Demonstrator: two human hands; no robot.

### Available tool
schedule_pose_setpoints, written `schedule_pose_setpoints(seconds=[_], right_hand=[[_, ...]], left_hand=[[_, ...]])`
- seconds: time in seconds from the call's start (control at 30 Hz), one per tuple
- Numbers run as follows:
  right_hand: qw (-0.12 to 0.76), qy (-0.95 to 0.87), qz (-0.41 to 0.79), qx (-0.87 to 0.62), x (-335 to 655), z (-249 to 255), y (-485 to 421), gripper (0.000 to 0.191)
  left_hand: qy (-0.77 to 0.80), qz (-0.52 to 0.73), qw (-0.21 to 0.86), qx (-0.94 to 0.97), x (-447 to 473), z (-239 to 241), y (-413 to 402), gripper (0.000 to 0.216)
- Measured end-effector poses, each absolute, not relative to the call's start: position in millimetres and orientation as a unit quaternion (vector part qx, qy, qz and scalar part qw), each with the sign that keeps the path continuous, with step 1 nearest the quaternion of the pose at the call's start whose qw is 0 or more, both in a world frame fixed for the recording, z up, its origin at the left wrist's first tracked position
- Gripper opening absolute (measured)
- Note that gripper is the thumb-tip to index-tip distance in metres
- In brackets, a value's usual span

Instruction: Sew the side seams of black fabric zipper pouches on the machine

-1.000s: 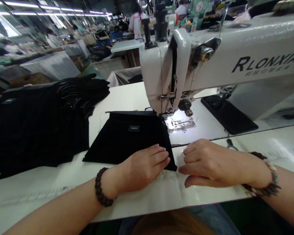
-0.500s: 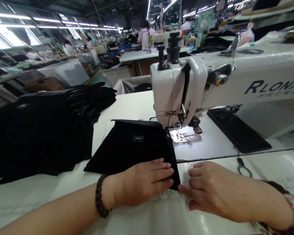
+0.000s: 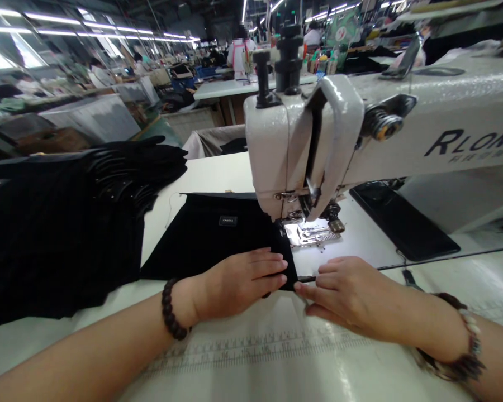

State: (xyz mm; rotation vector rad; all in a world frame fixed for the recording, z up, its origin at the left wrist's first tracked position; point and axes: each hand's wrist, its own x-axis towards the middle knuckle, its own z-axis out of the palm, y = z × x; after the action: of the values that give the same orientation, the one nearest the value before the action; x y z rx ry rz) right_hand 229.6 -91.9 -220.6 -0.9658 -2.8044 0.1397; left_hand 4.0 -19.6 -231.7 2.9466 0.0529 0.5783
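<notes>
A black fabric piece (image 3: pixel 218 237) with a small label lies flat on the white table, its right edge under the head of a white sewing machine (image 3: pixel 318 134). My left hand (image 3: pixel 238 282) rests flat on the piece's near right corner, fingers stretched out together. My right hand (image 3: pixel 343 293) lies just right of that corner, its fingertips touching the fabric's edge, fingers loosely curled. The lit needle plate (image 3: pixel 312 233) sits just beyond my right hand. Both wrists wear bead bracelets.
A big heap of black fabric pieces (image 3: pixel 58 223) fills the table's left side. A black phone (image 3: pixel 402 220) lies under the machine arm at the right. A printed ruler (image 3: pixel 243 346) runs along the near table edge. Other workstations and people are far behind.
The fabric's near corner has slid away from me toward the machine, with both hands following it. The view has shifted slightly.
</notes>
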Motion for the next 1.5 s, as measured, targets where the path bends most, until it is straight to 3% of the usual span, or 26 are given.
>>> schedule_pose_setpoints(seconds=[0.5,0.97,1.5], right_hand=[[0.092,-0.897,-0.009,-0.432,227,-235,-71,0.039],[0.051,-0.894,0.023,-0.445,225,-233,-71,0.034],[0.044,-0.894,0.031,-0.445,225,-230,-69,0.035]], left_hand=[[0.028,0.155,0.021,0.987,13,-234,27,0.026],[0.098,0.173,0.094,0.976,20,-231,45,0.027],[0.127,0.158,0.087,0.975,17,-233,52,0.025]])
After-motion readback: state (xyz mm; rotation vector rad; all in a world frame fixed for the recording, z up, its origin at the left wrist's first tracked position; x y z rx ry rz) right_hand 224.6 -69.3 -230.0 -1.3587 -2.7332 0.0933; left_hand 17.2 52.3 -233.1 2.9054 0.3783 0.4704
